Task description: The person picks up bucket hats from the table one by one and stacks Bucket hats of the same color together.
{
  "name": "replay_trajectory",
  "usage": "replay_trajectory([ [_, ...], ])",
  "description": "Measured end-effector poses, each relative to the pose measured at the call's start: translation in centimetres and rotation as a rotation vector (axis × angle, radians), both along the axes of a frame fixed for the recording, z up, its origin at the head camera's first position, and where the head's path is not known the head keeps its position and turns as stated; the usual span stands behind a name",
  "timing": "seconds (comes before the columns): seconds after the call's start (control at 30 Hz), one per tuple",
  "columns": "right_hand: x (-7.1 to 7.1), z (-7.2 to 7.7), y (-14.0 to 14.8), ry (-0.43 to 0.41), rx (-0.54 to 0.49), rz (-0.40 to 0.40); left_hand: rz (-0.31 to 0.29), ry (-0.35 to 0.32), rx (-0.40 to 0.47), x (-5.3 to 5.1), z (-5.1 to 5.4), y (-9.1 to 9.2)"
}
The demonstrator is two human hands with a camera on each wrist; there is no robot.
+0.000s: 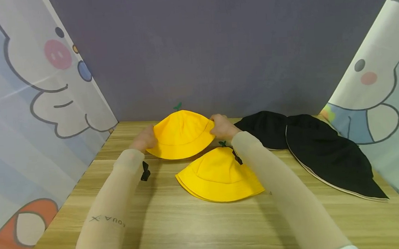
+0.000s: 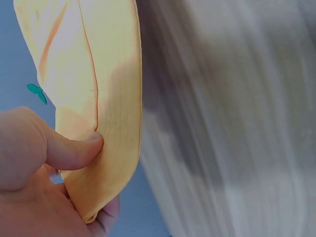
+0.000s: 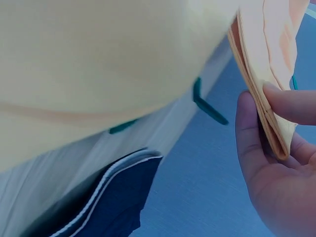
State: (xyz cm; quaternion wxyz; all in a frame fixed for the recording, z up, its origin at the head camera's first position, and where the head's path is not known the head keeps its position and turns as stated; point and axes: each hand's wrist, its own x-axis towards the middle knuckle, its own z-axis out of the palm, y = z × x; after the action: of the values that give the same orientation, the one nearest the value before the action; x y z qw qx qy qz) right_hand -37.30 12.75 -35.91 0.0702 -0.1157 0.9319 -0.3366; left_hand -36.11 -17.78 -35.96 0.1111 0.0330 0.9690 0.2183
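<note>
Head view, held hat: the yellow hat is just left of the frame's centre, between both hands.
Left hand: pinches the brim's left end, thumb pressed beside the seam.
Right hand: pinches the folded brim's right end between thumb and fingers.
Feel: likely light, soft cloth that flops and creases, neither slippery nor fragile.
Best hold: probably both brim ends; the thin green sprout at the top looks easy to bend.
Second yellow hat: lower centre, near.
</note>
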Motion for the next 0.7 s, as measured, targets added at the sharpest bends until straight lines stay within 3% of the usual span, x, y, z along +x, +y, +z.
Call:
replay_trajectory([
  [0.27, 0.8, 1.9, 1.6, 0.080, 0.034, 0.014, -0.029, 0.031, 0.060, -0.1, 0.9, 0.0],
  [0.4, 1.5, 2.5, 2.8, 0.077, 0.024, 0.008, -0.036, 0.036, 0.107, 0.3, 1.7, 0.5],
  [0.7, 2.9, 2.6, 5.3, 0.027, -0.036, -0.001, -0.092, -0.002, 0.122, 1.2, 2.9, 1.7],
])
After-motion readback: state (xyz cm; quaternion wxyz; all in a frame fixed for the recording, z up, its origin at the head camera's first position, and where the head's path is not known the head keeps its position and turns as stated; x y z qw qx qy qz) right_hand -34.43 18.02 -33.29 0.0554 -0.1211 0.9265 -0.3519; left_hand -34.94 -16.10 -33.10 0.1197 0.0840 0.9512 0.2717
